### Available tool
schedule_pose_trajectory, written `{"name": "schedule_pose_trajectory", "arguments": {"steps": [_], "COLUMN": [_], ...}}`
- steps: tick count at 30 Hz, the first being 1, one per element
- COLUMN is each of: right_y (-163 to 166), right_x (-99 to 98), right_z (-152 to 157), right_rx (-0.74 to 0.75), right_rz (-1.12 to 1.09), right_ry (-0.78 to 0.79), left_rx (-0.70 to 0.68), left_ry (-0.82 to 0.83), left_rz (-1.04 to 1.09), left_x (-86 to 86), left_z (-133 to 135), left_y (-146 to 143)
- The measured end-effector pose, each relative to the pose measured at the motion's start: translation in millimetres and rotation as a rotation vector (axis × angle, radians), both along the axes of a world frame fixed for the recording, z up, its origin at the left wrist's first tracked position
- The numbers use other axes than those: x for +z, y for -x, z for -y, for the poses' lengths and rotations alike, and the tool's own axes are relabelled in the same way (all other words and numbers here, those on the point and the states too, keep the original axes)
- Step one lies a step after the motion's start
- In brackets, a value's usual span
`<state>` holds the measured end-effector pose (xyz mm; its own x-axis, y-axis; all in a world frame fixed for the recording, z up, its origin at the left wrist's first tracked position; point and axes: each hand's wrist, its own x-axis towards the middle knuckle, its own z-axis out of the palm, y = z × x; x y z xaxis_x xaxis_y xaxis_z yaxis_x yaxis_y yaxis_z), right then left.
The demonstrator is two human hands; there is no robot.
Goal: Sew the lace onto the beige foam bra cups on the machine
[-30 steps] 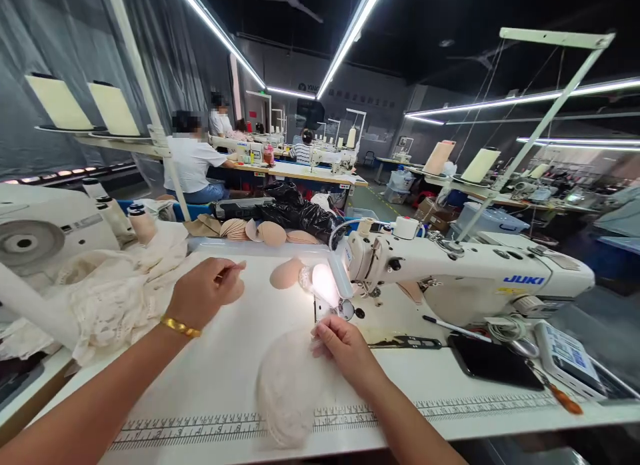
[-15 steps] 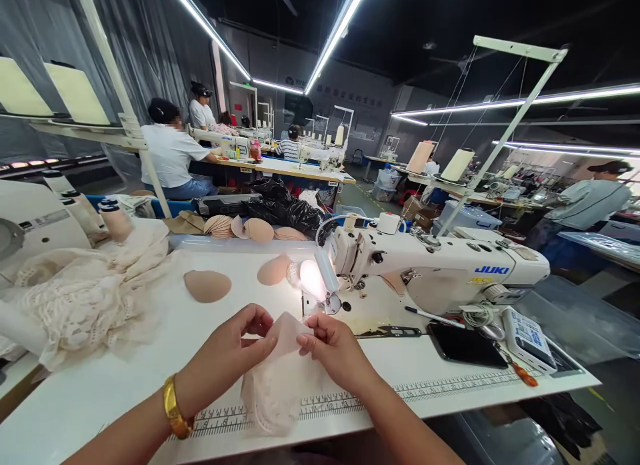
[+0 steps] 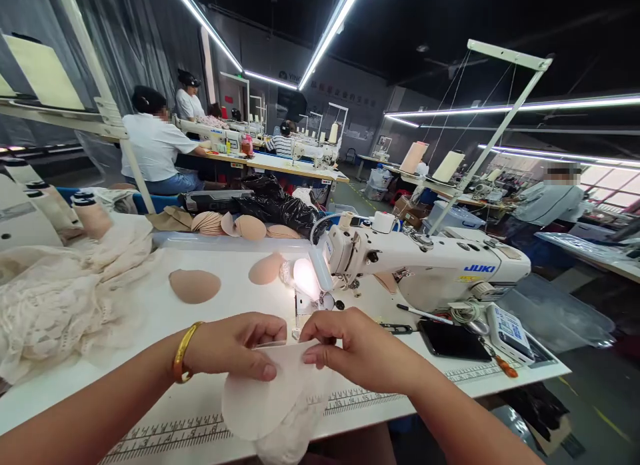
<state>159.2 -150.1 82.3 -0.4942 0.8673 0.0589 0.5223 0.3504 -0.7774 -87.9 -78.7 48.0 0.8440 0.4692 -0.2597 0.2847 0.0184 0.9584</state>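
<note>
Between my two hands is a pale, rounded fabric piece, with a thin, lace-like end hanging over the table's front edge. My left hand, a gold bangle at its wrist, pinches the piece's upper edge between thumb and fingers. My right hand grips the same edge a little to the right, thumb in front. Just beyond them stands the sewing machine, its lamp lit over the needle area. Beside the needle lie a beige cup pad and some pale lace. Another beige cup pad lies farther left.
Cream lace fabric is heaped on the left, near thread cones. Stacked cup pads line the back edge. To the right are a black phone and a white control box. Co-workers sit and stand beyond.
The fabric piece has been spread and turned, so a broad rounded part now shows below my hands. Both hands sit closer together, and the view has shifted slightly right.
</note>
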Motion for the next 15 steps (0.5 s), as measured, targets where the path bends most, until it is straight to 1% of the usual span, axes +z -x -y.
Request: {"name": "schedule_pose_trajectory", "arguments": {"steps": [1,2,4,5,6,7,8,9,10,11,13,14,15], "right_y": [0,1,7,11,15,19,21,23,22,20,11,5,-2], "right_x": [0.5,-1.0,-10.4,-18.5,-28.9,-41.2,-54.8,-69.2,-83.5,-97.0,-118.5,-125.8,-130.7], "right_z": [-3,-5,-11,-14,-18,-22,-26,-31,-36,-41,-49,-53,-56], "right_rx": [-0.025,-0.056,-0.139,-0.180,-0.217,-0.245,-0.258,-0.255,-0.234,-0.200,-0.102,-0.044,0.011], "right_rz": [0.043,0.088,0.177,0.213,0.238,0.256,0.274,0.293,0.321,0.355,0.392,0.403,0.411], "right_ry": [-0.083,-0.200,-0.499,-0.651,-0.779,-0.873,-0.930,-0.955,-0.961,-0.960,-0.959,-0.954,-0.944], "left_rx": [0.072,0.159,0.346,0.414,0.450,0.456,0.436,0.390,0.325,0.243,0.087,0.032,0.007], "left_ry": [-0.092,-0.229,-0.586,-0.776,-0.962,-1.138,-1.300,-1.434,-1.527,-1.568,-1.522,-1.476,-1.441], "left_rz": [-0.013,-0.026,-0.058,-0.072,-0.076,-0.073,-0.070,-0.075,-0.090,-0.121,-0.190,-0.200,-0.188], "left_x": [1.1,3.3,8.3,9.6,9.2,6.5,1.3,-6.2,-15.4,-25.4,-44.0,-50.7,-55.1], "left_z": [-1,-2,-5,-8,-10,-12,-15,-16,-17,-17,-14,-12,-10], "left_y": [2,3,8,10,13,16,18,20,21,21,17,13,8]}}
